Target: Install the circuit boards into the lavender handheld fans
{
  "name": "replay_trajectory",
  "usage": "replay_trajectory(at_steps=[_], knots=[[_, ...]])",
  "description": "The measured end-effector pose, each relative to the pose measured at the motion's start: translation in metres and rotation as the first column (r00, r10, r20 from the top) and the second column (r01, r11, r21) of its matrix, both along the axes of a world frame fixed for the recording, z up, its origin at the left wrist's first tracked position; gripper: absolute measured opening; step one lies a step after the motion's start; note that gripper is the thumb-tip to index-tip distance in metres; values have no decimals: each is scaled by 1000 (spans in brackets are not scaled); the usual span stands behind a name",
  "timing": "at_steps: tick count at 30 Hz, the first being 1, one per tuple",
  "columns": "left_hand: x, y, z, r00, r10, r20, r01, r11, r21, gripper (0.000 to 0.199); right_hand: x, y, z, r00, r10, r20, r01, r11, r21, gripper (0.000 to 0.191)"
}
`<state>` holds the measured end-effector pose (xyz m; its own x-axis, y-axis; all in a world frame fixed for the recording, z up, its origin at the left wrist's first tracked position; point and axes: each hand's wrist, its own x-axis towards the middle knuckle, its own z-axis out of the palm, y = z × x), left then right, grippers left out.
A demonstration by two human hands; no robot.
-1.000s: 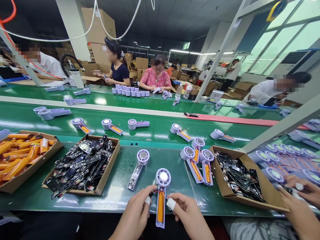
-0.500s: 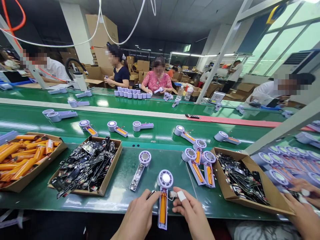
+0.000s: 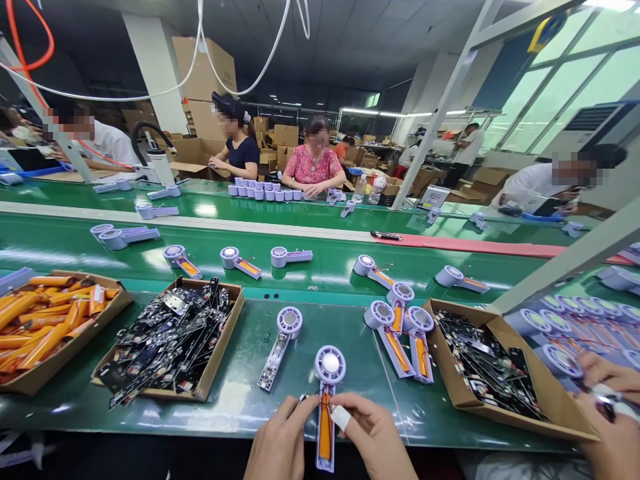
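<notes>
A lavender fan housing (image 3: 326,400) lies on the green bench between my hands, with a round white-centred head and an orange battery (image 3: 325,427) in its handle. My left hand (image 3: 280,437) is at its left side, pinching a small dark item (image 3: 303,398) that is mostly hidden. My right hand (image 3: 370,433), with a white finger cot (image 3: 341,417), presses in from the right against the handle. Just beyond, a second housing (image 3: 277,350) shows a bare circuit board in its handle.
Cardboard trays hold orange batteries (image 3: 65,360) and black circuit boards (image 3: 220,347) to the left, with more boards (image 3: 500,413) to the right. Several housings stand nearby and on the conveyor beyond. A co-worker's hands (image 3: 607,427) work at the right.
My right hand has moved left, bringing its finger cot against the handle. Both hands now sit closer together around the housing, and the view has shifted slightly.
</notes>
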<state>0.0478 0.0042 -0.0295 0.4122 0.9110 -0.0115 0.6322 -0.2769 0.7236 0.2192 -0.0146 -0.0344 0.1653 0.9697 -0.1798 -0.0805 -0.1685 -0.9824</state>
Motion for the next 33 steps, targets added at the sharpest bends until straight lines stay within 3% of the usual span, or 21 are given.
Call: replay_trajectory(at_steps=[3, 7, 10, 13, 18, 22, 24, 27, 33], knots=[[3, -3, 2, 1000, 19, -10, -19, 1000, -24, 56, -1, 0, -1, 998, 35, 51, -39, 996, 83, 36], [4, -6, 4, 999, 28, -20, -29, 999, -19, 54, -2, -1, 7, 949, 94, 302, -146, 977, 155, 26], [5, -7, 5, 999, 36, 38, -35, 999, -9, 53, -4, -3, 13, 898, 93, 430, -181, 969, 169, 22], [6, -7, 5, 990, 55, 127, -54, 998, -15, 50, -7, -7, 11, 888, 71, 454, -184, 960, 210, 23], [6, -5, 5, 959, 103, 263, -77, 991, -105, 44, -7, -13, 3, 919, 2, 395, -122, 953, 279, 26], [6, -4, 4, 944, 140, 298, -95, 982, -161, 42, 1, -12, 1, 928, 94, 360, -180, 960, 213, 26], [6, -3, 3, 942, 156, 298, -103, 977, -187, 41, 4, -12, -1, 955, 130, 268, -184, 965, 188, 26], [6, -3, 1, 940, 161, 302, -97, 971, -217, 41, 5, -11, -7, 992, 89, 89, -103, 980, 171, 24], [6, -3, 1, 943, 154, 295, -89, 971, -221, 42, -3, -7, -4, 999, 17, -42, -10, 985, 172, 18]])
